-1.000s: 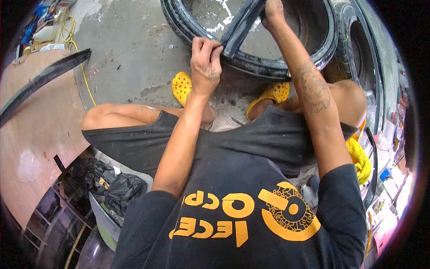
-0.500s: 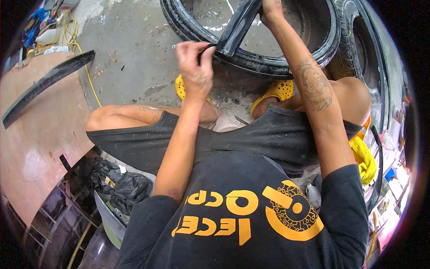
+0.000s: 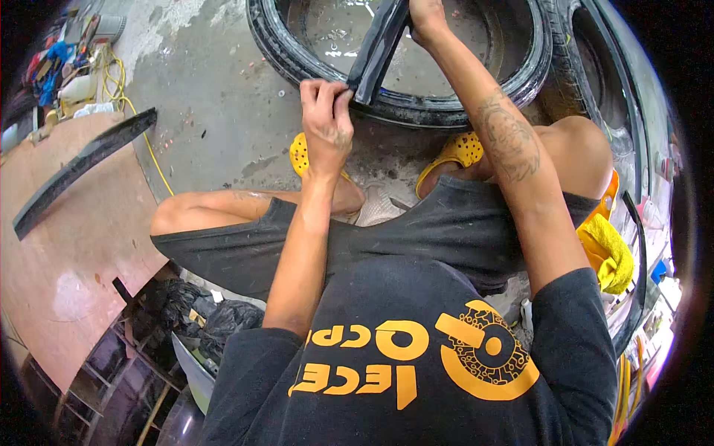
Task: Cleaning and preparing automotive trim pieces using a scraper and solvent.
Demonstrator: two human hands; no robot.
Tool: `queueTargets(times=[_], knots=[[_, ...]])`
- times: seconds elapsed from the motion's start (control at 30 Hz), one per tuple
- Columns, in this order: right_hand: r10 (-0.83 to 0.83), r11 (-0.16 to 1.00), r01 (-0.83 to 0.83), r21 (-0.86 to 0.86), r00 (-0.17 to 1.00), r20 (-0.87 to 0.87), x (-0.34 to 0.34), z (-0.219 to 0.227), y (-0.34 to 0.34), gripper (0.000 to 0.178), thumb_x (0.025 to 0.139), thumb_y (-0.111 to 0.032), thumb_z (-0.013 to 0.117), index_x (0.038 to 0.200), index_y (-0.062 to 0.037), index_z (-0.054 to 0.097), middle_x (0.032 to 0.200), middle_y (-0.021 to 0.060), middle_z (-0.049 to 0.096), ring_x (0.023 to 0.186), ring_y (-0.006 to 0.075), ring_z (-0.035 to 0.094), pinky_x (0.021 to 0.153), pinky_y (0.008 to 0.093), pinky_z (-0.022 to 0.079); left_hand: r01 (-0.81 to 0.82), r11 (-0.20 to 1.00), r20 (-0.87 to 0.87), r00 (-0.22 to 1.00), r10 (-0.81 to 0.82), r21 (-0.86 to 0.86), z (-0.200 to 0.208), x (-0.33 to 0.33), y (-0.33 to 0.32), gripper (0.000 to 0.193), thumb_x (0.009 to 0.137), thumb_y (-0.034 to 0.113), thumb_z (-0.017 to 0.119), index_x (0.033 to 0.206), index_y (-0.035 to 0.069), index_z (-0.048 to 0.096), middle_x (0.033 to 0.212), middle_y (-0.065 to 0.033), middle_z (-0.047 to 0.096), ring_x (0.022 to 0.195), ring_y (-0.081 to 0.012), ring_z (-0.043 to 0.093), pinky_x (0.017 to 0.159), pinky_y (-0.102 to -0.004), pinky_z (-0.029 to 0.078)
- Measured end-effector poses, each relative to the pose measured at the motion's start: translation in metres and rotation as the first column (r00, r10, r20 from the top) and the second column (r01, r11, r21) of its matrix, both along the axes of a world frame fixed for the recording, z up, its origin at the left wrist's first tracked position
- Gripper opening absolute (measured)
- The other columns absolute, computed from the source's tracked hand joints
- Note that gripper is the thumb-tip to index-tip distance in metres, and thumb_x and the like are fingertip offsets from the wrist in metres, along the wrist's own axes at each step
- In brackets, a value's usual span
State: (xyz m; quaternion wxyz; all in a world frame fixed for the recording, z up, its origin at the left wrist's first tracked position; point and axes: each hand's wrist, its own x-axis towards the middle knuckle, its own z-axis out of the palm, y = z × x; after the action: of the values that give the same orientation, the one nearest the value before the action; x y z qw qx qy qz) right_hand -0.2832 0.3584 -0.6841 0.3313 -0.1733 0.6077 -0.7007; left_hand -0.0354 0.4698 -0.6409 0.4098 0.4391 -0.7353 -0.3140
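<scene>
A long, glossy black trim strip (image 3: 378, 53) lies slantwise across a black tire (image 3: 286, 56) on the floor in front of me. My right hand (image 3: 428, 21) grips the strip near the top of the picture, where its far end runs out of view. At the strip's near end is my left hand (image 3: 327, 123), thumb and fingers pinched together right beside the edge. What sits between those fingertips is too small and dark to make out.
On the left, another curved black strip (image 3: 85, 171) rests on a brown board (image 3: 74, 275). A yellow cord (image 3: 152, 152) crosses the concrete. More tires (image 3: 595, 82) stand at the right, near a yellow cloth (image 3: 606, 253). Black plastic bags (image 3: 227, 316) lie at lower left.
My left hand has come closer to the strip's near end; a short dark piece seen at its fingertips before is now hidden. The tire and strip appear shifted slightly left in view.
</scene>
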Motion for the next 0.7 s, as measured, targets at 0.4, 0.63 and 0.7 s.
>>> queueTargets(times=[0.4, 0.63, 0.7], knots=[[0.073, 0.995, -0.076, 0.068, 0.997, 0.033, 0.026, 0.017, 0.001, 0.026, 0.098, -0.029, 0.048, 0.105, -0.0069, 0.061, 0.083, 0.0057, 0.058, 0.077, 0.017, 0.057, 0.072, 0.0346, 0.047, -0.025, 0.993, 0.022, 0.999, 0.028, -0.112, -0.005, 0.021, 0.007, 0.012, 0.089, -0.004, 0.064, 0.101, 0.0, 0.062, 0.099, -0.019, 0.053, 0.09, -0.0357, 0.057, 0.082, -0.0423, 0.048], [0.01, 0.986, 0.021, 0.168, 0.984, -0.18, 0.015, 0.011, 0.0, 0.03, 0.096, -0.031, 0.048, 0.11, -0.0088, 0.062, 0.087, 0.0079, 0.061, 0.082, 0.0207, 0.057, 0.079, 0.0359, 0.047, -0.053, 0.994, 0.044, 0.997, 0.057, -0.094, 0.015, 0.025, 0.011, 0.008, 0.089, 0.0, 0.068, 0.095, -0.001, 0.063, 0.097, -0.016, 0.056, 0.093, -0.0323, 0.057, 0.083, -0.0398, 0.048], [0.046, 0.985, -0.019, 0.173, 0.987, -0.151, 0.019, 0.018, -0.002, 0.03, 0.095, -0.031, 0.048, 0.11, -0.0092, 0.062, 0.088, 0.0083, 0.061, 0.083, 0.0214, 0.058, 0.08, 0.0364, 0.047, -0.005, 0.996, -0.001, 1.0, 0.005, -0.089, 0.005, 0.01, -0.006, 0.009, 0.088, 0.0, 0.068, 0.095, -0.001, 0.062, 0.097, -0.0163, 0.056, 0.093, -0.034, 0.056, 0.083, -0.0409, 0.047]])
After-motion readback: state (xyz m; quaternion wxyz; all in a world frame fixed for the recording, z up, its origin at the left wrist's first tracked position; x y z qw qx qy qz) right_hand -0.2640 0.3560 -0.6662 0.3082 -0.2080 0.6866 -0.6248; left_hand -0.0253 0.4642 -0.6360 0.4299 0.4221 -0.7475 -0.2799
